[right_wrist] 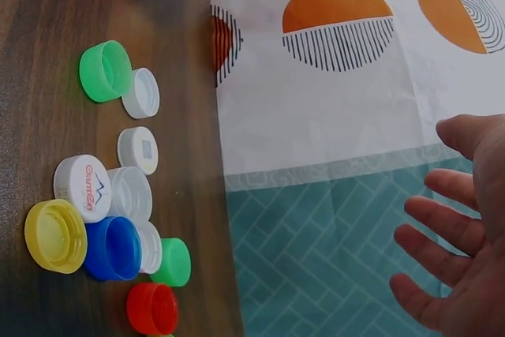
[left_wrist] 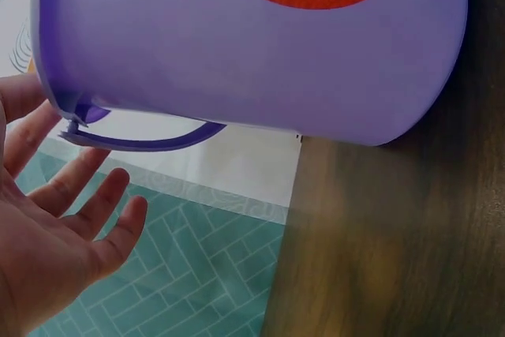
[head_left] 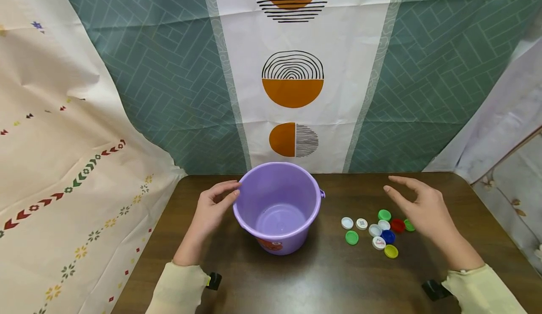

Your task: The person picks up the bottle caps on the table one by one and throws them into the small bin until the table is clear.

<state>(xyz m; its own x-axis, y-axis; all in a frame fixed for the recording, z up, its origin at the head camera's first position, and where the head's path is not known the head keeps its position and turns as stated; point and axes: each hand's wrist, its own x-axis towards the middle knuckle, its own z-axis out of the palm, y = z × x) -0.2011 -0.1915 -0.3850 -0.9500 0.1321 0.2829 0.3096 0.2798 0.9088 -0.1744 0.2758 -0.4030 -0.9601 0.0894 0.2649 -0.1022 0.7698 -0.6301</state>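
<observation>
A purple bucket stands upright on the table, its mouth facing up and nothing visible inside. At its left rim is my left hand, fingers loosely spread; in the left wrist view the hand is beside the rim and the bucket handle. Whether the fingertips touch the rim I cannot tell. My right hand hovers above the table's right side, fingers apart and holding nothing. Several bottle caps lie below and left of it, among them a red cap, a blue cap and a yellow cap.
Toward the bucket lie a green cap and a white cap, slightly apart from the cluster. The brown wooden table ends at a patterned curtain behind. Cream cloth hangs along the left side.
</observation>
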